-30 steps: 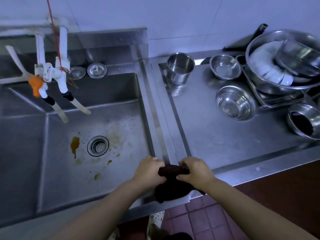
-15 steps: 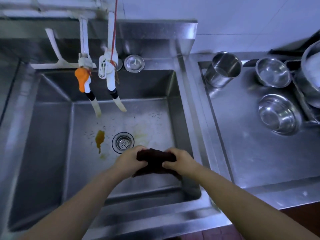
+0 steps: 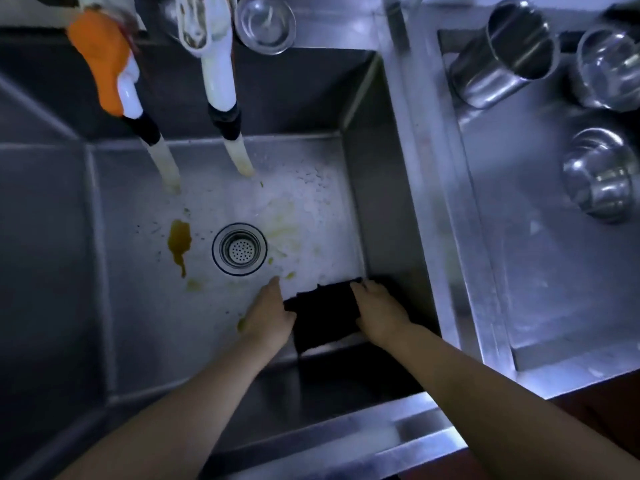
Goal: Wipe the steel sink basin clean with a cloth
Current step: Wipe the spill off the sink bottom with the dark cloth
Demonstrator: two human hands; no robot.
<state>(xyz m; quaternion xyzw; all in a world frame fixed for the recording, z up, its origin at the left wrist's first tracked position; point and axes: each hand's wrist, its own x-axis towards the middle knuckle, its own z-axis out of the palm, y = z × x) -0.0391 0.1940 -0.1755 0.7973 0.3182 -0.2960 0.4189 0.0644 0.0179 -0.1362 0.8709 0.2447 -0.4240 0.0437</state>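
Both hands are down inside the sink basin (image 3: 388,188), at its near right corner. The dark cloth (image 3: 322,315) lies spread flat on the basin floor, its right edge close against the right wall and its near edge at the foot of the front wall. The left hand (image 3: 268,315) rests on the cloth's left edge with fingers extended and flat, fingertips pointing toward the drain (image 3: 239,249). The right hand (image 3: 379,311) lies on the cloth's right edge, fingers likewise straight and pressed down; neither hand is curled around the fabric. An orange-brown stain (image 3: 179,242) sits on the floor left of the drain, with smaller yellowish smears (image 3: 282,230) to the drain's right and scattered specks nearby. Water droplets (image 3: 311,178) cover the far right part of the floor. Two taps hang over the basin from the far side: one with an orange handle (image 3: 100,60), one white (image 3: 218,74). On the counter (image 3: 519,271) to the right stand a steel cup (image 3: 502,50) and two steel bowls (image 3: 599,174), well apart from the cloth.
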